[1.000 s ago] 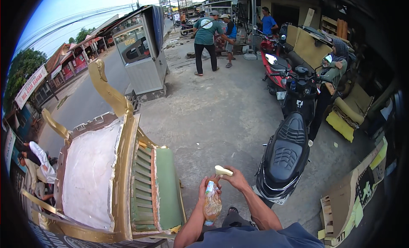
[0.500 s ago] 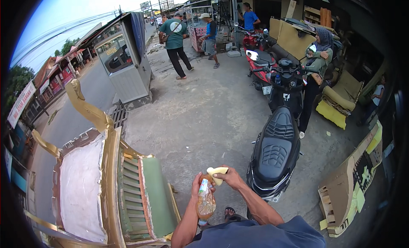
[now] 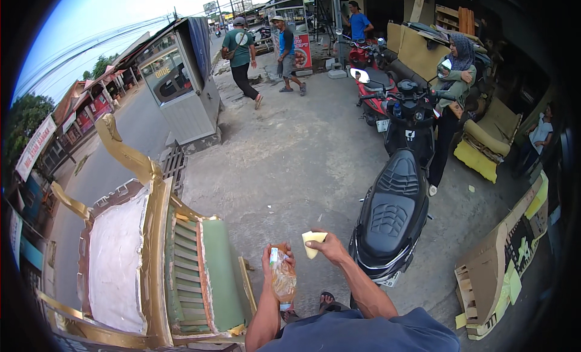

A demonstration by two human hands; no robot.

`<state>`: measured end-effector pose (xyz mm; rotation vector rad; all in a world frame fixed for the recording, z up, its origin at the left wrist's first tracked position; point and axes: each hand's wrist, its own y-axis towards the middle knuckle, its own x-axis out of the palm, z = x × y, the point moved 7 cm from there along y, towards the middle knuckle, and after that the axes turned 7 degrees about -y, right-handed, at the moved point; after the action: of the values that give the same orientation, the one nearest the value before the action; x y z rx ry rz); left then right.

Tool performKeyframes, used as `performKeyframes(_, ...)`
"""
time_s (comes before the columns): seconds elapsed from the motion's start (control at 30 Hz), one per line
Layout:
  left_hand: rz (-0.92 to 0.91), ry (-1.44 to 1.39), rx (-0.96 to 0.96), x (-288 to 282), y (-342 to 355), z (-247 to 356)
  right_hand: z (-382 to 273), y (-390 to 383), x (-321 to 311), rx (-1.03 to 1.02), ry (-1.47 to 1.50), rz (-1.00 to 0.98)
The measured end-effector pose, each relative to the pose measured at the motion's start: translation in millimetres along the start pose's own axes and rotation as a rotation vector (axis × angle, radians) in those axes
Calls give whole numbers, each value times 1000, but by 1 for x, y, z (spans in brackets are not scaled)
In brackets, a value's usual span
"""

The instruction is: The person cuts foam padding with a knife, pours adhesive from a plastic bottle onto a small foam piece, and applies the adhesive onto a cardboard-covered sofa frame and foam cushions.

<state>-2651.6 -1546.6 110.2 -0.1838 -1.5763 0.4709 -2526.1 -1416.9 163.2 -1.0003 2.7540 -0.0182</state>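
Note:
My left hand is wrapped round the top part of a clear plastic bottle, stained orange-brown inside and bearing a small label. Between the thumb and fingers of my right hand is a folded piece of pale yellow foam. A gap separates the foam from the bottle, and both are held in front of my body above the concrete ground. Close to my left forearm stands a gold-framed sofa, with a green padded part, bare slats and a white panel.
A black motorbike is parked at my right, with a red one behind it. An upholstery frame with yellow foam lies at the lower right. A food cart stands by the road. Several people are farther off.
The foam has come away from the bottle's top, and my hands are farther apart. In the background, two people by the far cart have shifted position.

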Motion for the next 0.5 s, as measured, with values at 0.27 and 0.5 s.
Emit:
performKeyframes(0.27,120,233,602,11,0,94,7,-50,9,141,470,-163)
performKeyframes(0.5,286,347,1148,66,-25,79,-44,-65,33,107,174,-553)
